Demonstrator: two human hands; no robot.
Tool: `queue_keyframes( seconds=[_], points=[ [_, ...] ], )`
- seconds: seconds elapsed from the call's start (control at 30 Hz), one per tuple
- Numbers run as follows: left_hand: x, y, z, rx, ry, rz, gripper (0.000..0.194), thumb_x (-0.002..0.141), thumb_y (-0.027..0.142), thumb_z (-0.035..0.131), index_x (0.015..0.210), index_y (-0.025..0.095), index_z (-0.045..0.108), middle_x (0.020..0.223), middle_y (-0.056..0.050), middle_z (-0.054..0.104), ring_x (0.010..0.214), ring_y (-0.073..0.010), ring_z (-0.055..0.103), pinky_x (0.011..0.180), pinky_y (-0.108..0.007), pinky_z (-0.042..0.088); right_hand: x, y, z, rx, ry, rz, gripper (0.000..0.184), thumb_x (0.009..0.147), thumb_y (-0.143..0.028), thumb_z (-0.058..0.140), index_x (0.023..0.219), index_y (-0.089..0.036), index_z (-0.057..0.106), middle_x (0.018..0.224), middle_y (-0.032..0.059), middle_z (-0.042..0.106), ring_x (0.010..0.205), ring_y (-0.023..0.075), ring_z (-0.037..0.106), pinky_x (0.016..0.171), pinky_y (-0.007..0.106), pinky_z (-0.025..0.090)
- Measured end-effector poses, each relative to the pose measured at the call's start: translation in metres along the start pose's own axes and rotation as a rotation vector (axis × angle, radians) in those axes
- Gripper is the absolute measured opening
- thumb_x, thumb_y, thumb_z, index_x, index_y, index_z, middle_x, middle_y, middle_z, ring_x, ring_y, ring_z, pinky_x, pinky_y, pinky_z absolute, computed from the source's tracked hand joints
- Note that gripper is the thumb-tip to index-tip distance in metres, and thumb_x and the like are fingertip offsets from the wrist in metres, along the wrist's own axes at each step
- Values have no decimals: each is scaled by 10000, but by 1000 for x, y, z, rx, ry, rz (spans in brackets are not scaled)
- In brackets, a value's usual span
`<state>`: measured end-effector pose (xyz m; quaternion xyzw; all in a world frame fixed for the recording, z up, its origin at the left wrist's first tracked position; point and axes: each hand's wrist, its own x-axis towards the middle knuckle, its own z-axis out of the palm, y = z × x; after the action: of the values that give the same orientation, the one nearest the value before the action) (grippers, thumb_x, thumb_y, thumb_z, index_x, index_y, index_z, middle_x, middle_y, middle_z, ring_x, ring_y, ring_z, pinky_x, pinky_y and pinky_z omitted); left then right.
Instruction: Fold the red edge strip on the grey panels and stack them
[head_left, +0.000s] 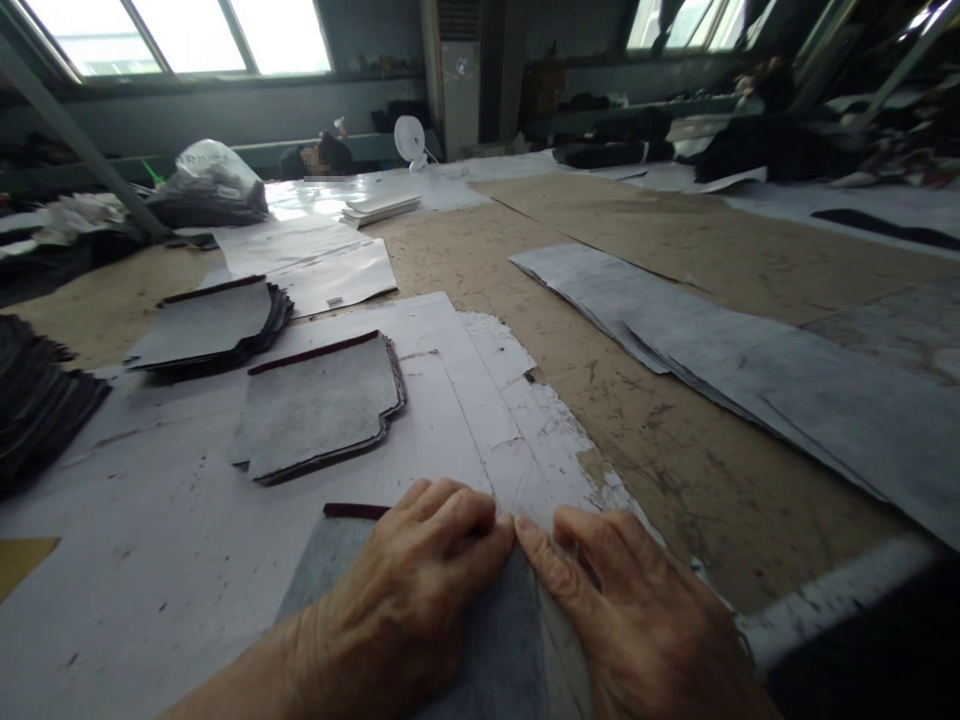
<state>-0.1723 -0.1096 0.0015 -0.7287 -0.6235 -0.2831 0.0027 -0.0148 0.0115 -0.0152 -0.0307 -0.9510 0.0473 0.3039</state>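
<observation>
A grey fabric panel (pixel 502 650) with a dark maroon folded edge lies at the table's near side, partly under my hands. My left hand (pixel 420 590) is closed, its curled fingers and thumb pinching the panel's far right part. Close against it, my right hand (pixel 637 610) is closed too, with its thumb tip at the panel's right edge, where a paler strip shows. The thumb tips almost meet; what lies exactly under the fingers is hidden. Just beyond sits a small stack of similar grey panels (pixel 322 410) with maroon edges.
Another panel stack (pixel 210 325) stands farther left, near a dark fabric pile (pixel 41 400). Long grey sheets (pixel 720 340) lie on the brown board to the right. Farther back are a white fan (pixel 410 140), a plastic bag (pixel 214 185) and a person (pixel 322 155).
</observation>
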Motion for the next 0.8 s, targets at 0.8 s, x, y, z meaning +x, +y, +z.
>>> queue_keyframes(
  seconds=[0.8],
  points=[
    [-27,-13,-27,-28,7,-203,425,771,120,508,1189,180,461,980,-76,519,896,-215,464,844,-434,395,34,5,4,267,-194,286,233,856,-311,424,806,-259,647,807,2,651,781,170,616,688,281,497]
  ],
)
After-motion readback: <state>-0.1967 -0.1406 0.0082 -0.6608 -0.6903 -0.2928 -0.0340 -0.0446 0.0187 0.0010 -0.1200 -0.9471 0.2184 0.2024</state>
